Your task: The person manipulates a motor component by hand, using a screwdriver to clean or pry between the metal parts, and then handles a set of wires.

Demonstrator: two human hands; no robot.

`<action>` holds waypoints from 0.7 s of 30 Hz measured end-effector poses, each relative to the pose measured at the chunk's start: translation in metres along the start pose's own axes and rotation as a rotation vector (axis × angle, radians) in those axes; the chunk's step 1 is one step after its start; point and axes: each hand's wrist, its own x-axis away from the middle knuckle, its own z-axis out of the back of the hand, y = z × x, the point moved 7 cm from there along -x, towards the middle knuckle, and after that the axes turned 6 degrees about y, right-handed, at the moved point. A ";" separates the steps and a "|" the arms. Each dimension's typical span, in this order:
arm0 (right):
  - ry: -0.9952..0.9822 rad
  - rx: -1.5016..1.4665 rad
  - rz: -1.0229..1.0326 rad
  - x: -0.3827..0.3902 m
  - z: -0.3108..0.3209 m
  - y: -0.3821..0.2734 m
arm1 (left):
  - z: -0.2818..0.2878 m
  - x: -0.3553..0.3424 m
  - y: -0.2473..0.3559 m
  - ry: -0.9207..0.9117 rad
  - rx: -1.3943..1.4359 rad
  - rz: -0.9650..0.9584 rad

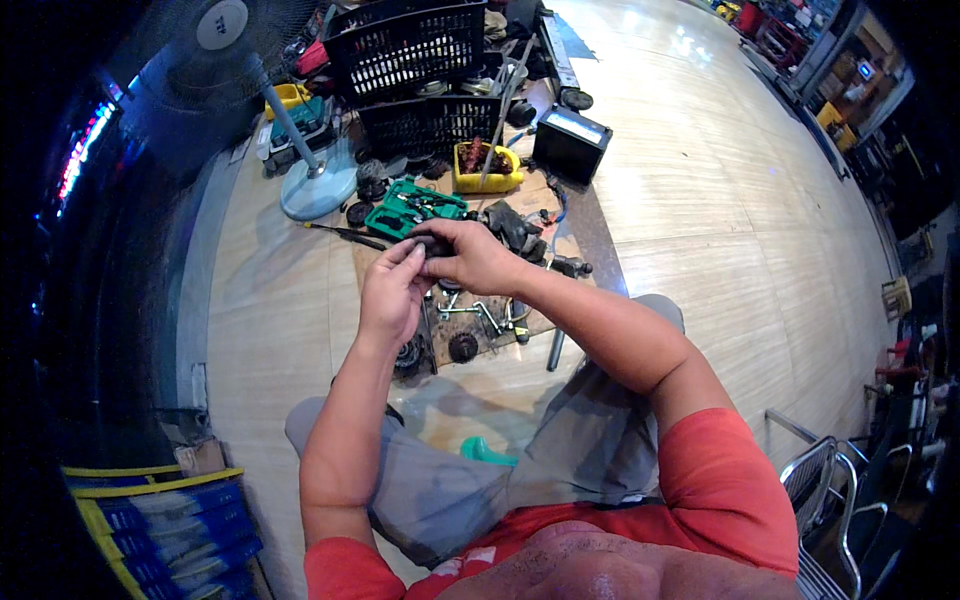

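My left hand (pixel 394 288) and my right hand (pixel 478 259) meet over the work spot, fingers closed round a small dark part (pixel 432 246). Its kind is hard to make out, since the fingers cover most of it. Just beyond them lies an open green tool case (pixel 413 207) with dark tools in it. Below the hands are a toothed gear (pixel 463 347), shiny metal wrenches (pixel 487 318) and other greasy parts on a stained board. To the right of my right hand sit dark metal pieces (pixel 514 228).
A yellow bin (pixel 487 180) of reddish-brown parts stands beyond the tool case, beside a black battery-like box (pixel 571 144). Black crates (pixel 408 50) rise behind. A standing fan (pixel 318 188) is at the far left, a metal chair (pixel 822 480) at the lower right.
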 end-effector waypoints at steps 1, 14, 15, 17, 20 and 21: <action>0.057 0.006 0.003 0.001 0.003 -0.001 | 0.001 -0.001 0.004 0.007 0.050 -0.018; -0.081 -0.010 -0.199 0.009 -0.017 0.024 | 0.044 -0.005 0.040 0.291 0.257 -0.128; -0.090 0.020 -0.194 0.009 -0.018 0.022 | 0.043 -0.004 0.041 0.294 0.256 -0.130; -0.106 0.079 -0.185 0.009 -0.020 0.020 | 0.042 -0.003 0.044 0.289 0.254 -0.132; -0.113 0.171 -0.147 0.007 -0.017 0.021 | 0.038 -0.003 0.044 0.278 0.237 -0.120; -0.103 0.184 -0.137 0.007 -0.016 0.021 | 0.037 -0.003 0.044 0.277 0.226 -0.116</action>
